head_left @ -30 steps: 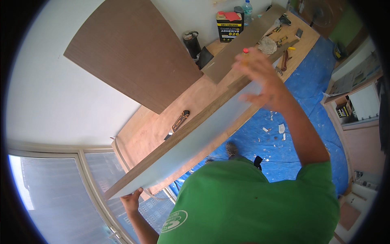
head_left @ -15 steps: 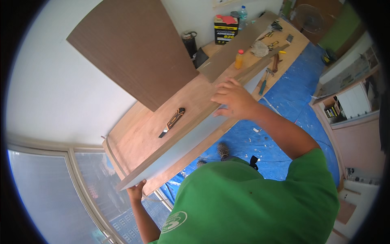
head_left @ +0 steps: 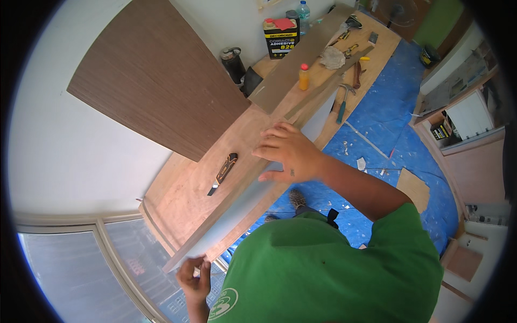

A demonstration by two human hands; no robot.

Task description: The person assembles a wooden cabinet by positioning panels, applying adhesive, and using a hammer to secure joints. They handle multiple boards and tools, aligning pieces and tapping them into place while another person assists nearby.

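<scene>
A long narrow board (head_left: 216,211) with a brown wood-grain edge and a pale, shiny near face runs diagonally along the front of the wooden workbench (head_left: 180,188). My right hand (head_left: 288,153) straddles its upper edge, with spread fingers over the top and the thumb against the pale face. Beside the board's near-left end, my left hand (head_left: 194,277) is closed, thumb against curled fingers. Whatever those fingers may pinch is too small to tell. An orange-and-black utility knife (head_left: 223,173) lies on the bench behind the board, blade pointing toward the near left.
A large brown panel (head_left: 156,81) leans against the wall. Farther along the bench are an orange bottle (head_left: 304,78), an adhesive can (head_left: 281,40), a black flask (head_left: 232,64), a brown strip (head_left: 291,64) and a hammer (head_left: 343,102). Blue sheeting (head_left: 371,129) with scraps covers the floor.
My left hand has come off the board's near-left end and curled closed beside it. My right hand remains on the board's edge, with its fingers more spread. The view has shifted slightly.
</scene>
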